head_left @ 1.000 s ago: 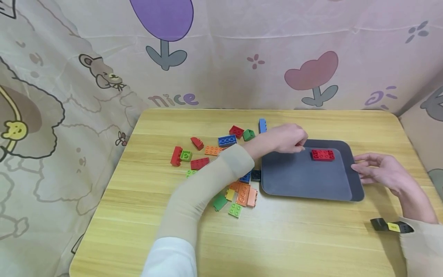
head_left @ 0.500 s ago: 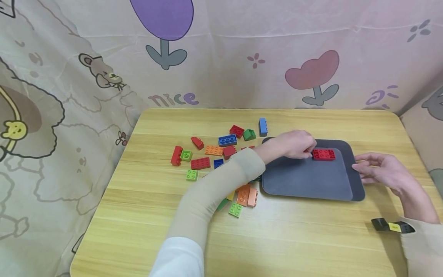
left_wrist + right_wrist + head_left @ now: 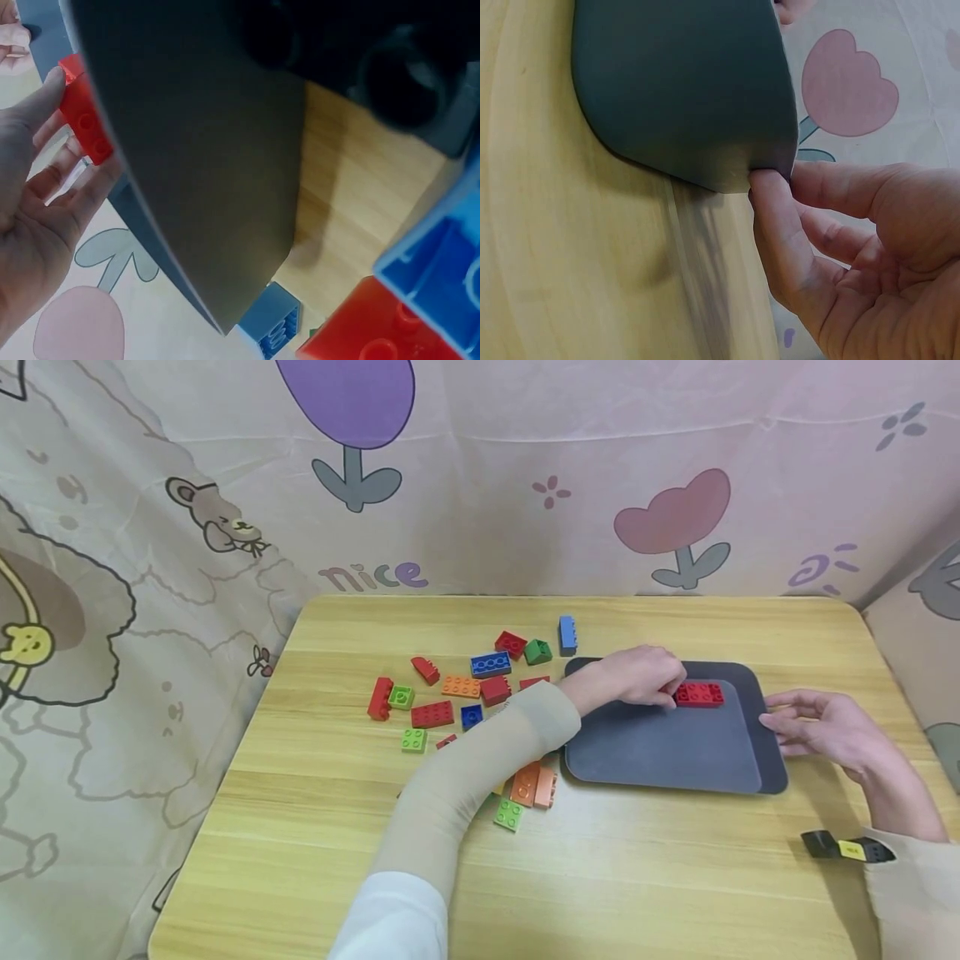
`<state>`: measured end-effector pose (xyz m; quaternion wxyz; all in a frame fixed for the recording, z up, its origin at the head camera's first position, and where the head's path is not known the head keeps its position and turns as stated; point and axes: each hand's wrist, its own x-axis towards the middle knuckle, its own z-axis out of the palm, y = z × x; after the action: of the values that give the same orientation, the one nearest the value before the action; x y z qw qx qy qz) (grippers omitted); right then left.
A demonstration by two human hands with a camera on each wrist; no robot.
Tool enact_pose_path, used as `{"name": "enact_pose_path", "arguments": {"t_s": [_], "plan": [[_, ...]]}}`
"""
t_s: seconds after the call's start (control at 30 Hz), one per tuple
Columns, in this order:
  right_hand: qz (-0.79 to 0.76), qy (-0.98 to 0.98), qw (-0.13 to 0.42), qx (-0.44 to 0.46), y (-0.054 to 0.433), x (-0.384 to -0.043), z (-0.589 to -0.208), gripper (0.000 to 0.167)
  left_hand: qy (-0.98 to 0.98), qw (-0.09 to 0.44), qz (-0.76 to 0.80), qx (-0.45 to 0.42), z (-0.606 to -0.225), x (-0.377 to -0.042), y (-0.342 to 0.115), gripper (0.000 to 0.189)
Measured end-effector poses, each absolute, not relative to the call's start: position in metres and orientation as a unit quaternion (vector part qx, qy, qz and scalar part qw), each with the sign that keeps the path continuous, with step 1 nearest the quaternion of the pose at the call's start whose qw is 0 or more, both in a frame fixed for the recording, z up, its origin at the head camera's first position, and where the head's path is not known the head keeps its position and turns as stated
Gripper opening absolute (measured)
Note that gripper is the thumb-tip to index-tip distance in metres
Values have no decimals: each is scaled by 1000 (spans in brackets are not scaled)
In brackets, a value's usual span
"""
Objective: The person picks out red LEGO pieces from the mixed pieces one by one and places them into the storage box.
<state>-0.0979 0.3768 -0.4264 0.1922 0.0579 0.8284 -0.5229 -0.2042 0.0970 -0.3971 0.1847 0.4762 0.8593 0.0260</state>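
**Left grip closes up on red brick in tray; right grip unchanged at the rim**

Change noted: a second ago the left grip (image 3: pixel 645 675) was over the tray's far-left area, with a clear gap before the red brick (image 3: pixel 701 695). It has since moved right and now sits against that brick's left end, partly covering it from the head view. Little has shifted in the last half second.

Left grip state: grasping. The left wrist view shows a red piece (image 3: pixel 86 112) pinched between thumb and fingers. Whether this is the red brick in the tray or a second one alongside cannot be confirmed, since the knuckles hide the contact.

Right grip (image 3: pixel 828 731) state: grasping the right-hand rim of the tray (image 3: pixel 667 752) between thumb and fingers, in the same position throughout.

Location: the red brick lies inside the tray towards its far right corner. The tray is at the right of the worktop (image 3: pixel 637 877); loose bricks (image 3: pixel 432 714) are scattered to its left, and a light blue brick (image 3: pixel 567 636) lies just beyond its far-left corner.

Bearing on the work: in this inspector's judgement, attention is now on positioning or joining at the red brick, with the tray steadied meanwhile.
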Motion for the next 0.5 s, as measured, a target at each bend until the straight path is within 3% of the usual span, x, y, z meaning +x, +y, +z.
{"name": "enact_pose_path", "arguments": {"t_s": [0.5], "plan": [[-521,829,194,56,376,-98,-425,31,863,198,16,465,-401,-203,105,25]]}}
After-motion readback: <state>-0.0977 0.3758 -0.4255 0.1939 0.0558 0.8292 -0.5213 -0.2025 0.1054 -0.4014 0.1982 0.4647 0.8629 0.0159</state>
